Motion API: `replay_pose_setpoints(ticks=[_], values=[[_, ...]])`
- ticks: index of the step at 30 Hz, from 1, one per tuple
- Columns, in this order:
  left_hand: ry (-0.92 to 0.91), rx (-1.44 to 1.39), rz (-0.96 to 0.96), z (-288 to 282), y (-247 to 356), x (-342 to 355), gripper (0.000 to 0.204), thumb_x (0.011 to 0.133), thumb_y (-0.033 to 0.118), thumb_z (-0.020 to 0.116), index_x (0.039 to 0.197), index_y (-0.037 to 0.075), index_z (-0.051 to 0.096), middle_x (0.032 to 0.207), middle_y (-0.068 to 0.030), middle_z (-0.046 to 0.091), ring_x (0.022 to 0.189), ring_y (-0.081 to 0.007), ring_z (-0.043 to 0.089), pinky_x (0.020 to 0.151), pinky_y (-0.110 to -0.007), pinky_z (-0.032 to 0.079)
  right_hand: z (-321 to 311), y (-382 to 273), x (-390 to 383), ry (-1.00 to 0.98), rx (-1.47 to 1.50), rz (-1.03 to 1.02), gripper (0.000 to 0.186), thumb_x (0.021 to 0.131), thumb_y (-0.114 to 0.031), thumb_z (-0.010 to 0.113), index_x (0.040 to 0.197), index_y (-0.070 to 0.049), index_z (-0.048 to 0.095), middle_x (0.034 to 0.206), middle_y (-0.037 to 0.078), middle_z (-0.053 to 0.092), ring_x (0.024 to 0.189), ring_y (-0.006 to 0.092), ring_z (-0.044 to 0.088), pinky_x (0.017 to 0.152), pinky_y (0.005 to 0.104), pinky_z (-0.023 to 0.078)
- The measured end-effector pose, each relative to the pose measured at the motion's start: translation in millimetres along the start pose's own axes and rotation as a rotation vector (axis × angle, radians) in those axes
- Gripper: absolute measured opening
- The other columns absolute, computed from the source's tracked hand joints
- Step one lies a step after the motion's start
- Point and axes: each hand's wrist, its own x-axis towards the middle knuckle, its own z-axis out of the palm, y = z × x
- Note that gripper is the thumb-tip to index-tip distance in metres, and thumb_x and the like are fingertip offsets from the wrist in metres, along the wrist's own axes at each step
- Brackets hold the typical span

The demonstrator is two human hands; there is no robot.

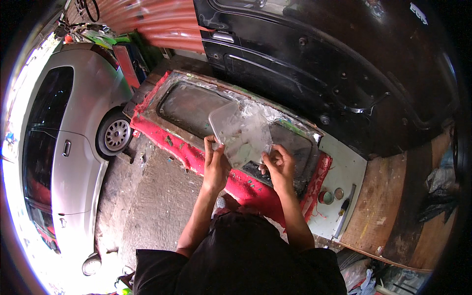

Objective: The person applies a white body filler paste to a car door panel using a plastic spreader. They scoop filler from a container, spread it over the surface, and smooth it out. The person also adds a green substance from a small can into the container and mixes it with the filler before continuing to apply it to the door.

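Observation:
Both hands hold up a clear plastic sheet (242,138) with a rounded, rimmed corner and pale smears on it. It may be a container lid, but I cannot tell. My left hand (216,164) is closed, pinching the sheet's lower left edge between thumb and fingers. At the lower right corner, my right hand (280,169) pinches the plastic with its fingertips. Beneath the sheet lies a worn dark panel (189,105) with recessed sections and white smears, resting on a red cloth (191,156). The sheet hides part of the panel's middle.
A large black vehicle panel (290,64) stands behind the work surface. To the right, a small open tin (325,197), its round lid (339,193) and a dark-handled tool (343,206) lie on a white board (348,164). A silver car (81,132) is parked at left.

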Motion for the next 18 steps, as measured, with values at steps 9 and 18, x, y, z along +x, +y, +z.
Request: replay_pose_setpoints(ticks=[9,18], values=[[-0.029,0.119,-0.058,11.5,-3.9,-10.4,0.014,0.107,0.015,0.045,0.119,0.018,0.039,0.063,0.0061,0.041,0.046,-0.0029,0.029,0.040,-0.022,0.021,-9.3,10.3,-4.9,-0.024,0.000,0.005,0.017,0.092,0.000,0.069,0.106,0.002,0.060,0.085,0.006,0.066,0.062,0.0107,0.062,0.054,0.0276,0.055],[-0.037,0.124,-0.064,13.9,-7.1,-8.7,0.013,0.107,0.014,0.043,0.119,0.017,0.038,0.071,0.0040,0.048,0.048,-0.0027,0.032,0.041,-0.021,0.024,-18.0,19.1,-0.8,-0.064,0.093,0.027,0.019,0.091,0.001,0.069,0.109,0.002,0.061,0.086,0.005,0.067,0.070,0.0093,0.063,0.057,0.0272,0.057]])
